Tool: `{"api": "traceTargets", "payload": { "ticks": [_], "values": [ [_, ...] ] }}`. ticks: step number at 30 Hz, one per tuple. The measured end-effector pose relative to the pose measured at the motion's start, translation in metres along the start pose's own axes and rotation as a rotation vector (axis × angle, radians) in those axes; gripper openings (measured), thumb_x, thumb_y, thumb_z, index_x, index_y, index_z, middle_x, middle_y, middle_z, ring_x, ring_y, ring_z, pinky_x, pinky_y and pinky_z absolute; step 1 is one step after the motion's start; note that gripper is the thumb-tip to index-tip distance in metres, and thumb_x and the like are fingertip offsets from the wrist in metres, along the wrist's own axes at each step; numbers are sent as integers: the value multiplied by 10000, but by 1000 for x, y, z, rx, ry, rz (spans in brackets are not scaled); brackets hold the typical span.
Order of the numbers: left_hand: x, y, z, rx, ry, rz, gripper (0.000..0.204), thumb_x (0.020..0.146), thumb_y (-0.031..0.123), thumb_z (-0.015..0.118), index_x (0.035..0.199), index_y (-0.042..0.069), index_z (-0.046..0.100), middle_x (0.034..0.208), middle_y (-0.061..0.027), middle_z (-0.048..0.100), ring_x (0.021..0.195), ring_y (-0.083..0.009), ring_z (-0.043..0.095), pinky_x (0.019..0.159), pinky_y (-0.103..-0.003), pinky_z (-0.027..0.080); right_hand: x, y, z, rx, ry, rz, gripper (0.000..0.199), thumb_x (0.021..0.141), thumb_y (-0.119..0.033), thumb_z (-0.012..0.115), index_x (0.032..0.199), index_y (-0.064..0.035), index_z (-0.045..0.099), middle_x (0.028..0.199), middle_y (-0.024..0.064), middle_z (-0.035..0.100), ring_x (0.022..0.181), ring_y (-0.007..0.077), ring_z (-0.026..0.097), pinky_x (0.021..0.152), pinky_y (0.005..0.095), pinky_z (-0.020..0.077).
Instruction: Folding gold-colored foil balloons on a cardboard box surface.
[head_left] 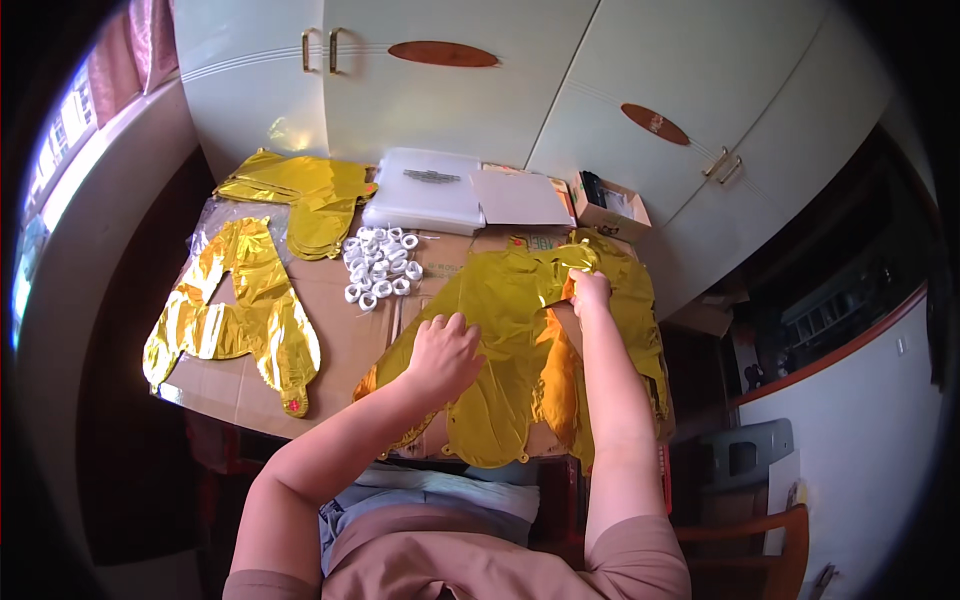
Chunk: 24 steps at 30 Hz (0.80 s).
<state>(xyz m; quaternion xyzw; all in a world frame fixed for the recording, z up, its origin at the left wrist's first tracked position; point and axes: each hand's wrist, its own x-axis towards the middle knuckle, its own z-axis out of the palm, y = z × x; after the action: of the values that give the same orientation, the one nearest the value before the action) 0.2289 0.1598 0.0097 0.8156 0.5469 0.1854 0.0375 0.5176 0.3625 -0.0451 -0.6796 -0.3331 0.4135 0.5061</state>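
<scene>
gold foil piece [490, 370] lies right of center on the surface [335, 345], near edge included. right hand [590, 288] pinches its far part, probably for control; left hand [446, 357] curls over it, maybe steadying, can't tell if gripping.

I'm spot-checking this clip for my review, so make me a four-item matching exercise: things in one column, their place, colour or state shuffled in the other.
1. left hand
2. right hand
3. small rings
4. stool

A. white, in a pile
B. grasping gold foil
C. grey, off to the right
D. curled, knuckles up, over the foil

Pairs: 1-D, 2-B, 3-A, 4-C
</scene>
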Motion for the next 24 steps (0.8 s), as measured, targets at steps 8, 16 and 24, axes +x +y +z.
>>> {"api": "traceTargets", "payload": {
  "ticks": [8, 16, 24],
  "values": [
    [5, -4, 30, -87, 51, 192, 417, 786, 333, 726, 1124, 96, 670, 1093, -92, 595, 1131, -291, 545, 949, -429, 420, 33, 8, -52, -133, -110, -328, 298, 900, -96, 697, 1156, 39, 623, 1018, 121, 693, 856, 216, 682, 725, 384, 598],
    [2, -4, 10, -136, 233, 183, 493, 770, 363, 779, 1151, 72, 663, 1260, -140, 577, 1191, -331, 529, 1021, -469, 387, -115, -58, -205, -911, -327, -509, 216, 796, -108, 791, 968, -6, 707, 909, 93, 707, 815, 192, 676, 770, 323, 547],
    [13, 35, 0, -307, 229, 393, 316, 810, 213, 757, 1082, 68, 686, 1250, -123, 597, 1167, -319, 552, 1014, -459, 411, -194, -7, -250, -1278, -391, -518, 523, 753, -221, 809, 1204, -20, 635, 1281, 166, 619, 1174, 346, 601, 1017, 408, 488]
  ]
}}
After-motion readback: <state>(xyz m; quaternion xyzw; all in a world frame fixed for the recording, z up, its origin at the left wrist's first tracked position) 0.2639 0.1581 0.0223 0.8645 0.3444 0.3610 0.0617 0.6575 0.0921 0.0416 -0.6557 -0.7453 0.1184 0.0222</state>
